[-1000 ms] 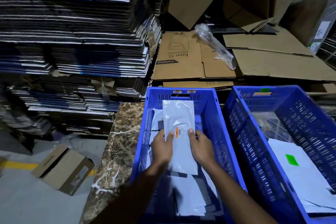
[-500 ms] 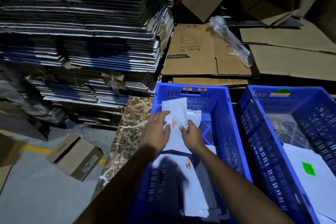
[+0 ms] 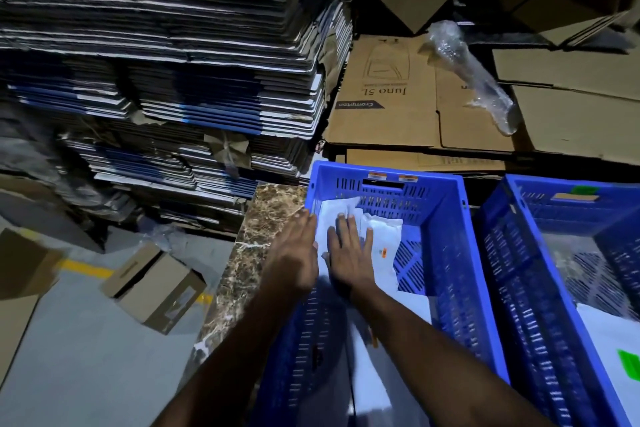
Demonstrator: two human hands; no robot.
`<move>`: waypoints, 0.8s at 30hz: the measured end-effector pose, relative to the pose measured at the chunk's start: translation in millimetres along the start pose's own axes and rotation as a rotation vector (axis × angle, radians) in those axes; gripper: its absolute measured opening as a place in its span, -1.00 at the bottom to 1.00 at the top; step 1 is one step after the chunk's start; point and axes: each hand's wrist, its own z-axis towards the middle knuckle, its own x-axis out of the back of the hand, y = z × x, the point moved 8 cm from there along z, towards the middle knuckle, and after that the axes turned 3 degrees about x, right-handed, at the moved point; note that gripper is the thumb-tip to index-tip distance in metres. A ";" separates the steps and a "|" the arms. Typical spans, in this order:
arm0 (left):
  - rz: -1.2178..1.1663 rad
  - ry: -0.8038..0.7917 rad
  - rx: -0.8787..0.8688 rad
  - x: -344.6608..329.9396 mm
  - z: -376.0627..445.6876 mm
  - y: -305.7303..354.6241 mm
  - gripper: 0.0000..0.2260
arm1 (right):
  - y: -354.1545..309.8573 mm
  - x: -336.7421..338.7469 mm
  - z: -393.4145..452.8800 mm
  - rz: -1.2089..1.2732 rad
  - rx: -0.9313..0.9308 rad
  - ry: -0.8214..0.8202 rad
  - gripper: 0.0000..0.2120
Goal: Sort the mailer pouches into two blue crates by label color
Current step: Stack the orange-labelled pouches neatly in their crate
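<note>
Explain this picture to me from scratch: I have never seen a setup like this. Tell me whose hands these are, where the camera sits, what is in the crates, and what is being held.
There is no machine here. A person wears one camera on the head, looking forward and down, so the two arms reaching in from below are their own. The left hand and the right hand lie flat, fingers straight, on a white mailer pouch with a small orange label. They press it; neither hand grips anything. The pouch lies with other white pouches in the left blue crate, which bears orange stickers on its far rim. The right blue crate holds a pouch with a green label. The left crate stands on a marble slab. Behind are flattened cardboard stacks.
</note>
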 end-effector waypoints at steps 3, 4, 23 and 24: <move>0.025 0.001 0.040 0.3 2.2 1.4 -0.51 | 6.4 -16.5 15.6 -0.086 0.020 -0.114 -0.33; 0.040 -0.009 0.048 -0.4 3.8 1.8 -0.50 | 7.5 -22.1 18.2 -0.052 0.014 -0.142 -0.33; 0.030 -0.041 0.006 1.1 2.5 -0.5 -0.51 | 10.2 -33.7 30.1 0.042 0.025 -0.201 -0.19; 0.027 -0.045 0.040 3.7 2.6 -1.4 -0.51 | 9.9 -30.5 28.7 0.036 0.025 -0.212 -0.25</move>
